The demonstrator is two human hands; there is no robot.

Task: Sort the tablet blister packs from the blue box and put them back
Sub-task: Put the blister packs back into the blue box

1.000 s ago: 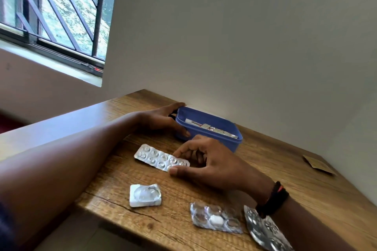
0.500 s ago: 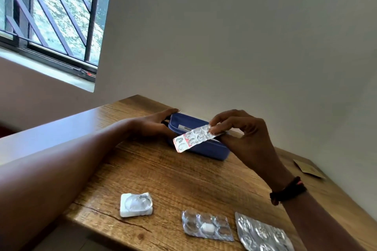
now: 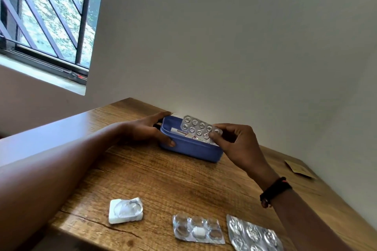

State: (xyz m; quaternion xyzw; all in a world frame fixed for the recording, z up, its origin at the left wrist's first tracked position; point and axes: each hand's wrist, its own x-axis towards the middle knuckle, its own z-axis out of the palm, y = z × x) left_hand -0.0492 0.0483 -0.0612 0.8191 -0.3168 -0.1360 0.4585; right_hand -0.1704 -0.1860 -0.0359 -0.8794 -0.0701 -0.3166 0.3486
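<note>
A second ago the long silver blister strip with two rows of pockets (image 3: pixel 199 127) lay flat on the brown wooden counter (image 3: pixel 163 179) under the right hand (image 3: pixel 238 144). Now I see it lifted and carried over the oblong blue plastic box (image 3: pixel 189 149), tilted, with its lower edge dipping behind the near wall. The right fingers (image 3: pixel 228 128) and thumb pinch the strip's right end. The left hand (image 3: pixel 146 130) has not moved; its fingers (image 3: pixel 163 116) stay wrapped round the box's left end, steadying it. I read this as one pack sorted and on its way home, with the release not yet made. Whether the strip's lower edge already touches what lies inside I cannot tell, since the hand covers that corner.

A white printed pack (image 3: pixel 179 131) already lies in the box. That pack and the left thumb hooked over the near wall are all I judge could hinder the drop.

Three packs wait near the counter's front edge, well apart from the box:
- a small white square single-pocket blister (image 3: pixel 125 210)
- a clear blister sheet holding one white tablet (image 3: pixel 197 230)
- a crinkled silver foil sheet (image 3: pixel 253 234), partly cut off by the frame

A brown paper sachet (image 3: pixel 298 169) lies far right by the wall.
</note>
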